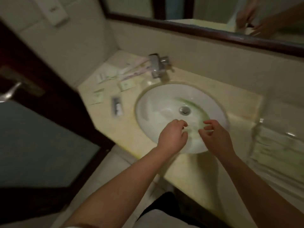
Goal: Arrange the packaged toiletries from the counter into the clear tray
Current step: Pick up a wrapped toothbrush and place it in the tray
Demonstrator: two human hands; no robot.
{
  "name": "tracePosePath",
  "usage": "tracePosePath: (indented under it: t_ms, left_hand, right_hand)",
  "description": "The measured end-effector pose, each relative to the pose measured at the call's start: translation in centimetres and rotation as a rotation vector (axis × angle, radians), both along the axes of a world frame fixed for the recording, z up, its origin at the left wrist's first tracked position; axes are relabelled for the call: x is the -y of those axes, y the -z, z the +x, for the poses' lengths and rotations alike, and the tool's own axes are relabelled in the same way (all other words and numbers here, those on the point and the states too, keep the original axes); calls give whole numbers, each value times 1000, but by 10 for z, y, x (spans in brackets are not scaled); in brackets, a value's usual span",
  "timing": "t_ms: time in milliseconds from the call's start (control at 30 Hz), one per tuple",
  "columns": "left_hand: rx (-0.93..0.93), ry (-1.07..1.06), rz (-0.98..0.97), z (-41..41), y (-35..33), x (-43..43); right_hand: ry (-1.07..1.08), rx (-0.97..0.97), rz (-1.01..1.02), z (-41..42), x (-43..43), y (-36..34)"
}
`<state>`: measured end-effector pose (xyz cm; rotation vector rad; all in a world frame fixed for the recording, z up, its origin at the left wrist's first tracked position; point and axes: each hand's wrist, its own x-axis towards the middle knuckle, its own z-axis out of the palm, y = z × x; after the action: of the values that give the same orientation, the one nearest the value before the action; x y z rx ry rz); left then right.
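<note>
The frame is blurred by motion. My left hand (172,137) and my right hand (215,139) hover side by side over the near part of the white sink (148,112), fingers curled toward each other. A pale greenish smear (193,131) lies between the fingertips; whether it is a packet in my hands is unclear. Several packaged toiletries lie on the counter left of the sink: a green-white sachet (98,96), another sachet (126,84), a dark packet (117,106), white packets (107,74) and long pinkish wrapped items (133,71). The clear tray (256,129) stands at the right, holding green-white packets.
A chrome tap (158,66) stands behind the sink, below a dark-framed mirror (213,32). A dark wooden door (41,96) with a metal handle stands close on the left. The beige counter's front edge (172,175) runs diagonally above a tiled floor.
</note>
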<state>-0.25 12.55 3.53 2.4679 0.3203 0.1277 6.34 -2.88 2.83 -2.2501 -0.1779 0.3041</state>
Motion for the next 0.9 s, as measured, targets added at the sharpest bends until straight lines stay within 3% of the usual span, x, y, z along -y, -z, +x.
tracePosePath:
  t_ms: [333, 667, 900]
  left_hand:
    - [-2, -339, -60, -24, 0, -190]
    - [-109, -465, -53, 21, 21, -400]
    - [-51, -444, -101, 81, 20, -460]
  right_hand:
    - [-240, -47, 14, 10, -172, -9]
    - [-242, -82, -89, 45, -359, 3]
    - [-211, -81, -111, 70, -420, 6]
